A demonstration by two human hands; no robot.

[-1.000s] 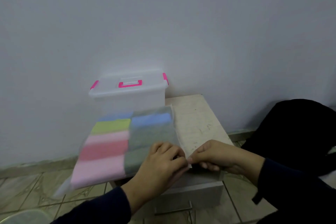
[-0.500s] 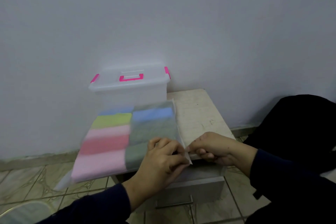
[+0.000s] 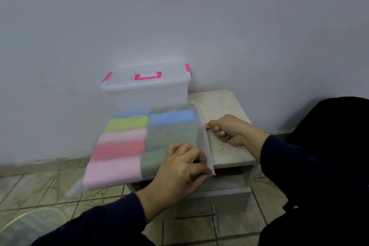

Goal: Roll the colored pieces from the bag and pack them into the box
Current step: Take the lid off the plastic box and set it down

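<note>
- Bag [image 3: 139, 142]: clear plastic pouch with the colored pieces [image 3: 119, 150] stacked flat inside in two columns. It lies on the left half of the small cabinet top [image 3: 223, 106] and overhangs the left and front edges.
- Left hand [image 3: 179, 171]: fingers closed on the bag's near right corner, pinning it at the cabinet's front edge.
- Right hand [image 3: 229, 130]: fingers pinched together on the bag's right-edge strip, about midway up that edge.
- Change: a second ago both hands met at the near right corner. The right hand has since travelled up the right edge toward the wall; the left has stayed put. The view has also tipped down slightly.
- Reading: looks like the seal along the right edge is being peeled or run open. Cannot tell how much of it is parted.
- Box [image 3: 147, 88]: clear plastic with pink latches, lid on, at the back-left of the cabinet top against the wall, just behind the bag.
- Status: no piece out, none rolled; box yet to be opened.
</note>
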